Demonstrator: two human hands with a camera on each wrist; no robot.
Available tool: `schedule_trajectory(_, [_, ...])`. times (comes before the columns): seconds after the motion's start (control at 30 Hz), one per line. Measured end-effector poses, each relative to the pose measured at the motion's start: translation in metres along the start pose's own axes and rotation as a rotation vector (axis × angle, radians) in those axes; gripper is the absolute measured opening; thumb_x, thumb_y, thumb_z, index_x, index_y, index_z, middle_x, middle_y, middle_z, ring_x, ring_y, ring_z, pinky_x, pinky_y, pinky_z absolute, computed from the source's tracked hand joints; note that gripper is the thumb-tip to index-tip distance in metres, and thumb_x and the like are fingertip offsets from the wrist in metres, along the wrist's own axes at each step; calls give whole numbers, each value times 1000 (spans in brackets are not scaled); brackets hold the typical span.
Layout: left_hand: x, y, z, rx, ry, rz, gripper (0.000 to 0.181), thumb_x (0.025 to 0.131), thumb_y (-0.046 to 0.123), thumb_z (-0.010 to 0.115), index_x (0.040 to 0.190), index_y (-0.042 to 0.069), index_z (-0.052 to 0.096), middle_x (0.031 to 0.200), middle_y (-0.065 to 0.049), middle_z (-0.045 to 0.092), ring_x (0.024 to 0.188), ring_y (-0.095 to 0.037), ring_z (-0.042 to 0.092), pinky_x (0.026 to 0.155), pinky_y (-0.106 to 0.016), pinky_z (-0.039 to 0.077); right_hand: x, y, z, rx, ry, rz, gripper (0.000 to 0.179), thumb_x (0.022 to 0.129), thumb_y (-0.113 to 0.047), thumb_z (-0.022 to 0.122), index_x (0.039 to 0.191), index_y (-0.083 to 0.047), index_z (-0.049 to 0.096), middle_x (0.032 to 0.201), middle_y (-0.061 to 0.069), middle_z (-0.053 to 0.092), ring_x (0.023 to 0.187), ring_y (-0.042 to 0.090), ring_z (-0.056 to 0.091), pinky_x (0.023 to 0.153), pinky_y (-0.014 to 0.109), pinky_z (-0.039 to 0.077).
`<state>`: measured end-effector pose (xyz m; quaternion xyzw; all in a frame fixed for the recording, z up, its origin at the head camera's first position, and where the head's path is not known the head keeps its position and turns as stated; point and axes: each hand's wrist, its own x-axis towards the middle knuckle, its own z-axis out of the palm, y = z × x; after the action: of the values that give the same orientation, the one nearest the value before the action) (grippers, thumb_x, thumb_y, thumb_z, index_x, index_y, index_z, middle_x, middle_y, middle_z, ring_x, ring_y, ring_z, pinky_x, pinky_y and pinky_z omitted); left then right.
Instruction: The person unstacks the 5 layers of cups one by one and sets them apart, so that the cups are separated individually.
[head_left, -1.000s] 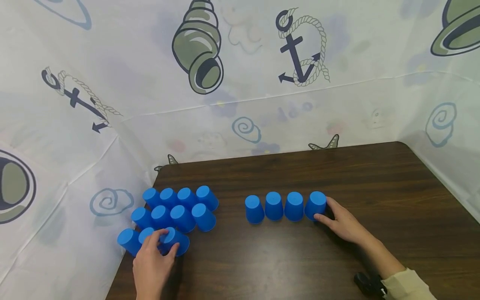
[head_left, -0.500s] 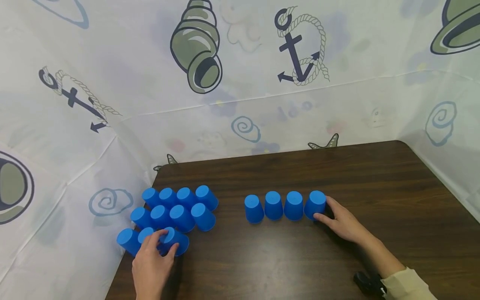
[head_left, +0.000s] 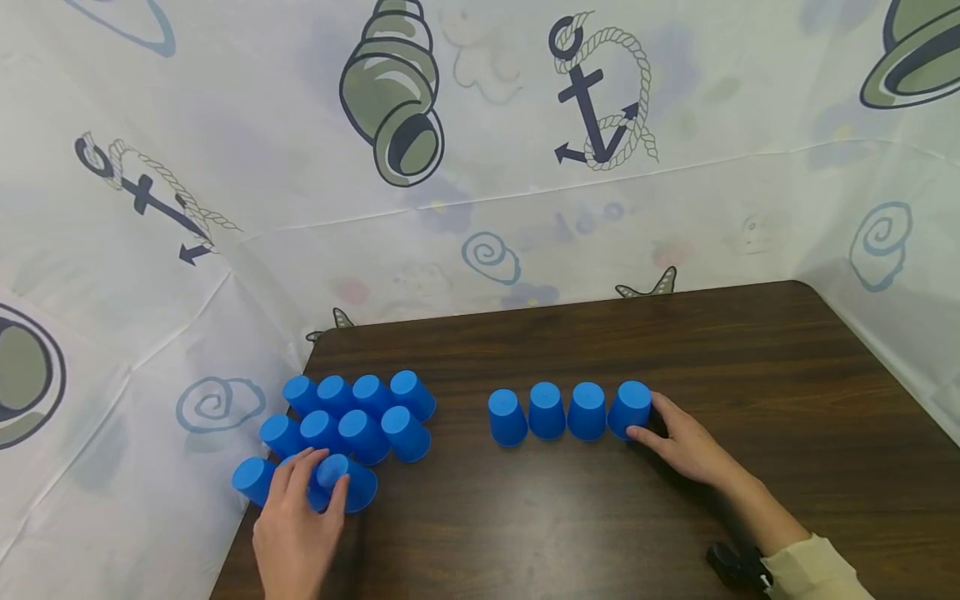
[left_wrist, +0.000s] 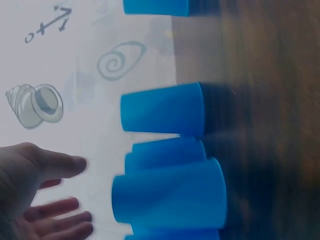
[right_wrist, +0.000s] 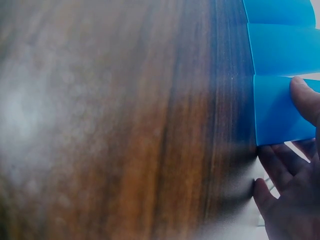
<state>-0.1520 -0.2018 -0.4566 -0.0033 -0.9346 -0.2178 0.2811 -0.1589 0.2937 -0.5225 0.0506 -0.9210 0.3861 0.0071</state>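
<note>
At the left of the table, several upside-down blue cups stand in rows. My left hand (head_left: 296, 521) is over the front row, nearest to its right-end cup (head_left: 354, 483), and partly hides the cups beside it. In the left wrist view the thumb and fingers (left_wrist: 65, 166) are spread, with a gap between them and the nearest cup (left_wrist: 170, 195). Farther right, several more upside-down cups form a single row. My right hand (head_left: 690, 446) holds the right-end cup (head_left: 630, 408) of that row; in the right wrist view the thumb (right_wrist: 304, 95) lies against its side and fingers reach behind.
Brown wood-grain table (head_left: 570, 517) extends in front of the cups and to the right. A black object (head_left: 735, 568) lies near the right sleeve (head_left: 813, 571). White printed cloth (head_left: 300, 108) hangs behind and along both sides of the table.
My left hand has shifted slightly left, and its thumb and fingers have come off the front right cup. My right hand and the cups have stayed in place.
</note>
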Motion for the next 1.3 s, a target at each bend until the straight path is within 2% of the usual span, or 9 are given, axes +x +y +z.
schedule_trajectory(0.1, [2,11,2,-73,78,116,46,72,11,87,114,5,68,122,-15,63,101,-37,65,78,-59,54,0,0,-1,-2,1,2,70,98,-40,60,146,3,33,142,30,43,131,50,39,102,68,33])
schedule_trajectory(0.17, [4,21,5,-137,84,189,41,76,12,85,113,6,69,121,-12,64,103,-32,65,81,-54,55,1,-1,-1,0,0,4,70,97,-40,60,146,3,33,143,30,43,132,50,39,102,68,33])
schedule_trajectory(0.3, [3,46,20,-266,-11,288,38,80,15,82,116,11,68,120,-4,64,106,-21,65,86,-45,55,1,-1,-2,6,-1,5,70,97,-40,60,146,3,33,143,30,43,132,50,39,102,68,32])
schedule_trajectory(0.47, [0,75,52,-349,-232,316,52,82,21,81,130,22,59,129,3,59,111,-17,62,86,-40,56,0,-1,-3,7,4,-2,69,98,-38,60,146,3,33,143,30,43,132,50,39,102,68,32])
schedule_trajectory(0.6, [-2,92,78,-372,-318,341,68,80,20,83,139,27,51,135,4,54,118,-19,59,88,-44,55,0,-1,-3,1,3,3,71,97,-40,60,146,4,32,143,31,42,132,51,38,102,69,32])
schedule_trajectory(0.77, [0,107,105,-438,-316,386,68,83,22,80,144,22,48,140,0,51,118,-22,59,85,-43,56,-1,1,-2,-8,8,-7,71,97,-40,60,146,4,33,143,30,43,132,50,39,102,68,33])
schedule_trajectory(0.9, [6,114,121,-462,-305,381,65,86,23,77,144,22,48,141,-1,50,117,-23,60,80,-41,57,-2,0,0,-4,16,-21,70,97,-39,60,146,4,33,143,30,43,131,50,40,101,68,33])
schedule_trajectory(1.1, [10,118,130,-464,-308,334,48,85,22,79,130,20,61,128,1,59,114,-20,62,83,-44,56,-2,-2,3,10,16,-32,70,97,-38,61,146,4,34,142,30,44,131,51,40,101,69,34])
schedule_trajectory(1.3, [13,118,135,-448,-331,298,39,85,24,78,121,22,63,121,3,61,110,-18,63,85,-41,56,-1,-2,1,13,11,-15,69,97,-38,61,146,3,34,142,29,44,132,50,39,102,68,33])
